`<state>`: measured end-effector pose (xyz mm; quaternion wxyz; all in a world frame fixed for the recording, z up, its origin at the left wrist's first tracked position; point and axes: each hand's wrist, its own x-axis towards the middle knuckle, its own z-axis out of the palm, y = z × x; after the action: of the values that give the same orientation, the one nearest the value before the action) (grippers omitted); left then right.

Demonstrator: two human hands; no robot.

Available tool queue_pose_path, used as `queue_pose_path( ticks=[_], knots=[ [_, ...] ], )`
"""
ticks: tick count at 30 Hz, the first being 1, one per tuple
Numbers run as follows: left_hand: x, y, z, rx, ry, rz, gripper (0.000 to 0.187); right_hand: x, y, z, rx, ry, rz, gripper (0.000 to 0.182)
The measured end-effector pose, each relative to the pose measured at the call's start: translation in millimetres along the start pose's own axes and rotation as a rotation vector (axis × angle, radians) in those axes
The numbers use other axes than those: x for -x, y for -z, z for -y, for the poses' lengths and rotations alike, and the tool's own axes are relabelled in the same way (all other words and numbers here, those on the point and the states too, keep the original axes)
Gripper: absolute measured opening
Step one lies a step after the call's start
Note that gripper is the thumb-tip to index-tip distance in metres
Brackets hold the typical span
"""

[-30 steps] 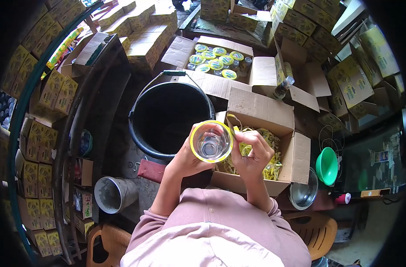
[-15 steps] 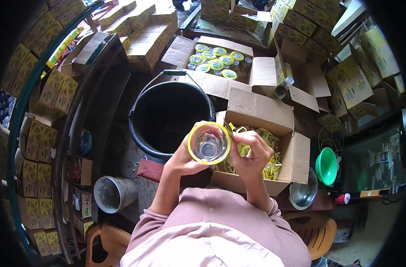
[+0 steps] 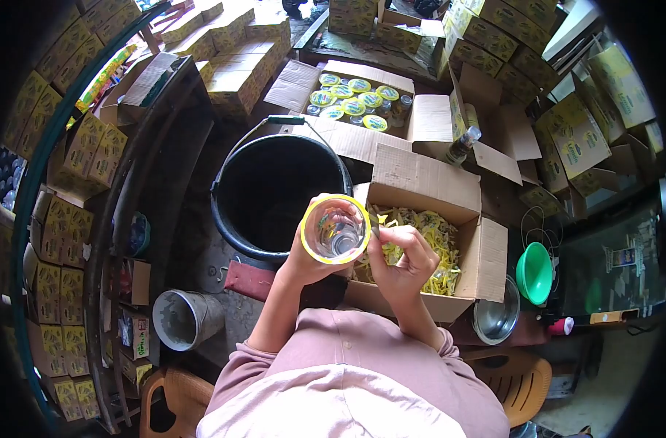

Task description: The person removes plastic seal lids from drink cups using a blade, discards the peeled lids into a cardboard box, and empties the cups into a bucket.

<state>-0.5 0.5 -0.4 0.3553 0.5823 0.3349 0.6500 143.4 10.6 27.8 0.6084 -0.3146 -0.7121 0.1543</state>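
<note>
My left hand [image 3: 304, 261] is wrapped round a clear plastic cup [image 3: 340, 239] with a yellow rim. The cup's open mouth faces up toward me, and its inside looks empty. Just right of the rim, my right hand [image 3: 404, 267] pinches a small dark blade [image 3: 374, 222] between thumb and fingers, close against the cup's edge. Beneath my right hand stands an open cardboard box [image 3: 427, 170] holding a heap of yellow and clear plastic strips [image 3: 444, 252]. A large black bucket [image 3: 223, 219] is to the left of the cup.
Behind the bucket, an open carton [image 3: 431, 117] holds several yellow-lidded cups [image 3: 353, 106]. A small bottle [image 3: 464, 144] stands to its right. A green bowl [image 3: 535, 273] and a metal bowl [image 3: 495, 312] sit at right, a grey pail [image 3: 179, 320] at left. Printed boxes [image 3: 249, 69] are stacked around.
The cup has shifted slightly left and turned in my left hand. My right hand has moved a little left and down, still holding the blade by the rim.
</note>
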Motion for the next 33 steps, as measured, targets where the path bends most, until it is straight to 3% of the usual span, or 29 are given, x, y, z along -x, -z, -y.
queue_pose_path(
  ticks=[8, 19, 23, 33],
  knots=[
    [-2.0, 0.8, -4.8, -0.014, 0.023, 0.098, 0.056, -2.0, -2.0, 1.6, 0.061, 0.049, -0.047, 0.018],
    [-2.2, -1.8, -11.6, 0.054, 0.085, 0.066, 0.055, -2.2, 2.6, -3.5, -0.053, -0.036, -0.029, 0.018],
    [-3.1, -0.5, -11.1, -0.016, 0.058, 0.180, 0.055, -3.3, 2.1, -3.4, -0.042, -0.041, -0.036, 0.018],
    [-2.6, 2.5, -7.8, 0.101, 0.097, 0.204, 0.056, -1.9, 4.1, -5.7, -0.125, -0.087, -0.023, 0.019]
  ],
)
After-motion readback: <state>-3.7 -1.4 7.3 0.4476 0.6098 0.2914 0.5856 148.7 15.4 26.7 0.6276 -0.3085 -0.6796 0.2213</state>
